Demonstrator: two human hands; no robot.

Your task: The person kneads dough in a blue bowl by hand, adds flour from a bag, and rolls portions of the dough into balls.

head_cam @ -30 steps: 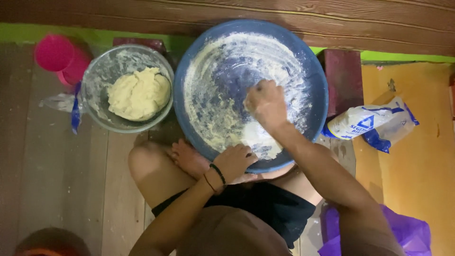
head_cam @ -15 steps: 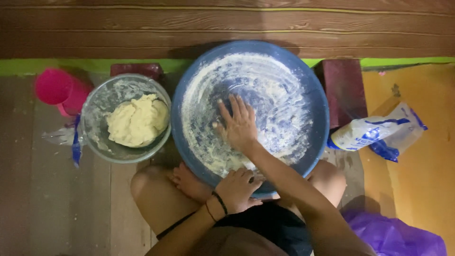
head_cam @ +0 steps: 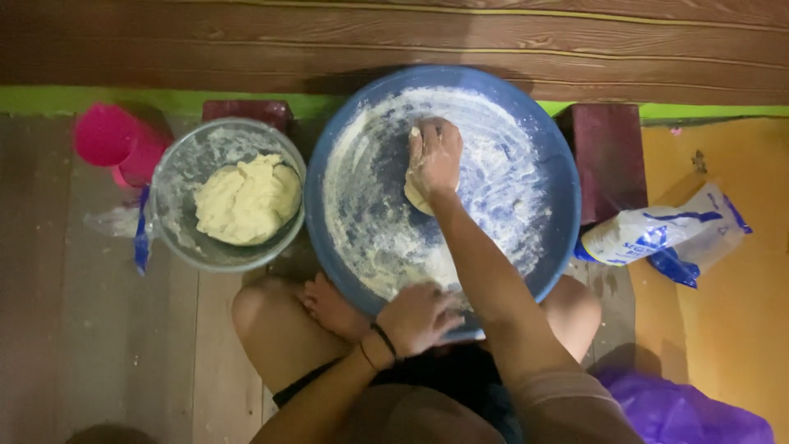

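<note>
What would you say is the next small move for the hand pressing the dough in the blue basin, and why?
Probably draw the right hand and its piece of dough back toward the near side of the blue basin. The dough sits at the far half, while loose flour lies thick near the left hand, which grips the near rim to steady it.

A floor of worn wooden planks carries everything. On it stand a pink cup, a metal bowl just beside it, and two dark red blocks. To the right an orange mat covers the boards, with a white and blue bag lying on its edge and a purple bag near the lower corner.
</note>
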